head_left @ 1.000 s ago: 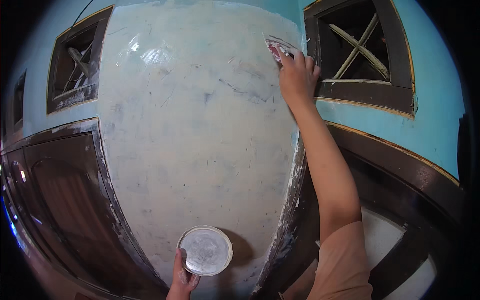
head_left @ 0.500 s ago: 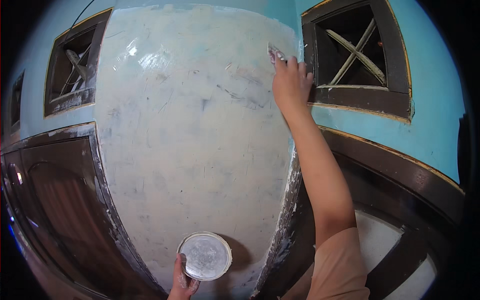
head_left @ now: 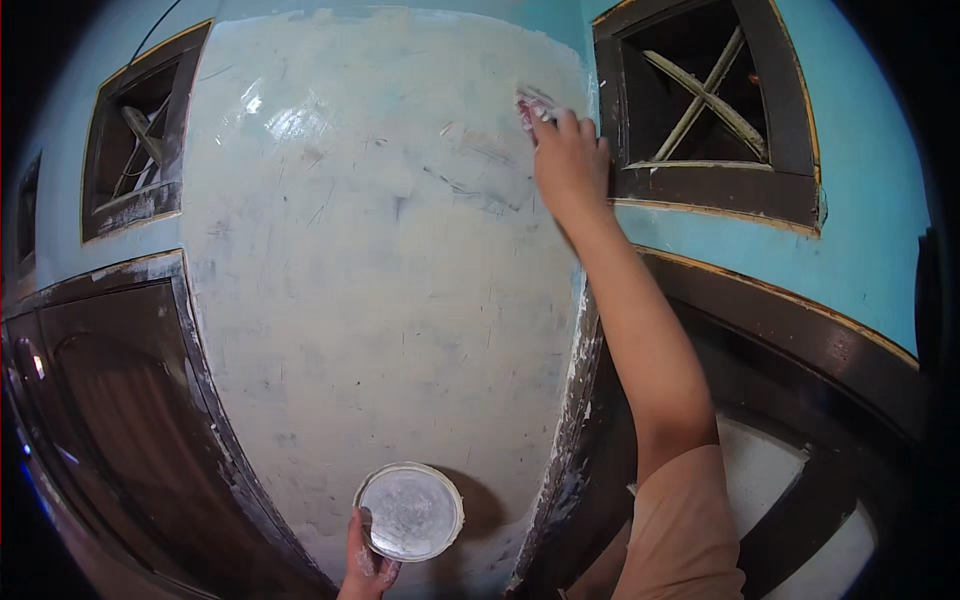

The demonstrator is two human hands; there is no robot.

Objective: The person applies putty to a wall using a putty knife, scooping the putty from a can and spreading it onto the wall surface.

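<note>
Scraper (head_left: 528, 106) near the wall's (head_left: 380, 290) upper-right edge looks light, stiff, and I'd hold its base, where my right hand (head_left: 573, 165) curls, left hand (head_left: 367, 570) pinching the lid's (head_left: 410, 510) rim.

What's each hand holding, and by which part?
Left hand: round, lid-like dish, by its lower-left rim. Right hand: small smeared tool; which part is gripped can't be told.
</note>
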